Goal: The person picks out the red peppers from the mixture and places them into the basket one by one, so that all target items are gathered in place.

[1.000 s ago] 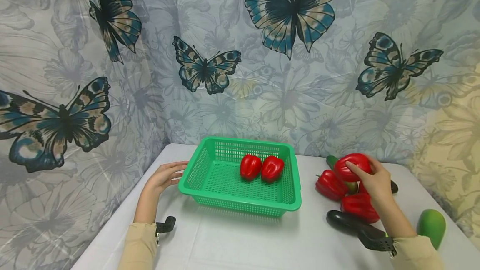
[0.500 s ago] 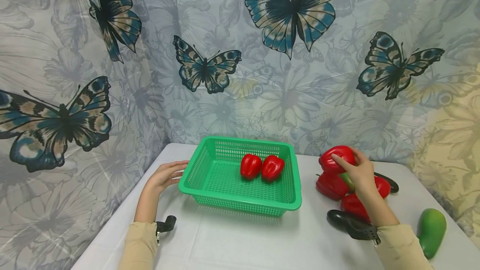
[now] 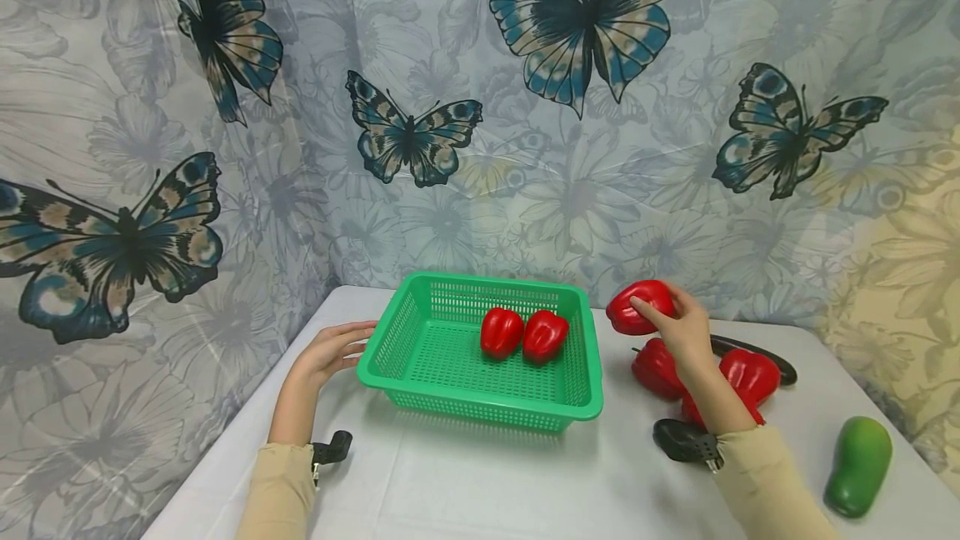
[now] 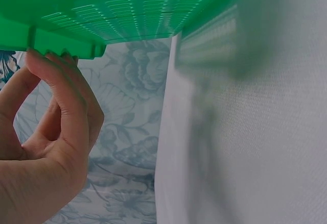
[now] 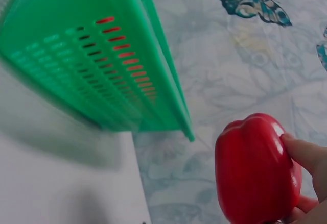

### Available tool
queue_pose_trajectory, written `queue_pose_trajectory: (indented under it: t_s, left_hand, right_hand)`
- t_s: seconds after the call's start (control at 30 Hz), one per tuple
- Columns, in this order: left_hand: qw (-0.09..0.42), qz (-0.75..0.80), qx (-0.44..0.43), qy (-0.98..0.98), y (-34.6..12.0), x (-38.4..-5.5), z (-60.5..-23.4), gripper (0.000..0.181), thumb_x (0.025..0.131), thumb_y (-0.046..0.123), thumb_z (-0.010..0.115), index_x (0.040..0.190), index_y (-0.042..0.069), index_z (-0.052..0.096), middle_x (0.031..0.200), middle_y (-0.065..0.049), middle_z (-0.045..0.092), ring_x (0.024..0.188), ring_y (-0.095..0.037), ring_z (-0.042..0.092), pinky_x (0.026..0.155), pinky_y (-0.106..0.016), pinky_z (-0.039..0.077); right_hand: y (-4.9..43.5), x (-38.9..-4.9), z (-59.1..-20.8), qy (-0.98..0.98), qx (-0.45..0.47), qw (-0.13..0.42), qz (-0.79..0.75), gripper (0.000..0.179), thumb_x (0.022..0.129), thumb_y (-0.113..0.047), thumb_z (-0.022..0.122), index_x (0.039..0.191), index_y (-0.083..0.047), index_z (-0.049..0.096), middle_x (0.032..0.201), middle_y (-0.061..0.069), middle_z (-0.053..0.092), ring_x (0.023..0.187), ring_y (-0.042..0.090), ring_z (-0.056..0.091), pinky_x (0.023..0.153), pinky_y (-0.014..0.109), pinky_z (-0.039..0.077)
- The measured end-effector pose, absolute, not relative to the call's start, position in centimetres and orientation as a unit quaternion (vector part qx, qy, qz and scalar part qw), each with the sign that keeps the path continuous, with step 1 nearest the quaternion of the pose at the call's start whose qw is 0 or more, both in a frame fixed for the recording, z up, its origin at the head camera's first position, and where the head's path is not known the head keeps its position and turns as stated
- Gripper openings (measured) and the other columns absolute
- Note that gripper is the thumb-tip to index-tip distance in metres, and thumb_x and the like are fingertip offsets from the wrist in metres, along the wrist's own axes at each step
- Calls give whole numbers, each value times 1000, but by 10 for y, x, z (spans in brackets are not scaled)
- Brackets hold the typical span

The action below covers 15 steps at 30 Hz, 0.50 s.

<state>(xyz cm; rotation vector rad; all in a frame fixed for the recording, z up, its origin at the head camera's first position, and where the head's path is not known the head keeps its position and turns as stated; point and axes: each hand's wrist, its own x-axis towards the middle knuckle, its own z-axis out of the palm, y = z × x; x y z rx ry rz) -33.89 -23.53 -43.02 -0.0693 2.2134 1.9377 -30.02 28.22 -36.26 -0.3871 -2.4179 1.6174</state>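
My right hand point(image 3: 687, 330) holds a glossy red bell pepper point(image 3: 637, 309) in the air, right of the green basket point(image 3: 480, 408). The right wrist view shows the thumb point(image 5: 301, 151) along the pepper's side, with other fingers partly hidden behind it. Two more red bell peppers point(image 3: 501, 333) lie inside the basket, toward its right half. At the basket's left end, my left hand point(image 3: 330, 353) has its fingers extended to the rim. Close up in the left wrist view, the fingertips point(image 4: 38, 60) touch the rim's underside, the fingers slightly bent.
Several red bell peppers point(image 3: 750, 373) lie on the white table point(image 3: 480, 482) at the right, partly behind the right forearm. A long dark vegetable point(image 3: 776, 362) lies behind them, an eggplant point(image 3: 672, 437) in front. A green oblong fruit point(image 3: 858, 467) lies near the right edge.
My right hand has carried the bell pepper left and slightly up, away from the pile and nearer the basket. The left hand and the basket have stayed in place.
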Motion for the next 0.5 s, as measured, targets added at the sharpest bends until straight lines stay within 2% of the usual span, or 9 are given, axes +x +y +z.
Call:
queue_pose_trajectory:
  t_s: [0.13, 0.33, 0.5]
  left_hand:
    - [97, 655, -25, 749, -235, -341, -432, 54, 92, 31, 69, 137, 6, 56, 132, -2, 61, 108, -14, 63, 88, -29, 54]
    - [97, 655, -19, 749, -236, -344, -434, 54, 93, 31, 68, 138, 5, 55, 135, -6, 59, 109, -14, 63, 88, -30, 54]
    - [96, 657, -19, 747, -235, -342, -433, 52, 93, 30, 67, 137, 5, 56, 130, -3, 61, 105, -13, 64, 87, -29, 54]
  right_hand:
    - [274, -304, -361, -813, -128, 105, 559, 85, 92, -49, 62, 158, -18, 18, 159, 17, 30, 141, 40, 32, 110, 57, 38]
    - [263, -308, -358, -810, -112, 114, 565, 82, 92, -43, 64, 157, -16, 22, 158, 17, 32, 141, 38, 35, 112, 54, 36]
    - [255, -313, -356, -803, -93, 117, 577, 81, 92, -39, 67, 156, -14, 25, 155, 17, 36, 140, 34, 38, 114, 51, 36]
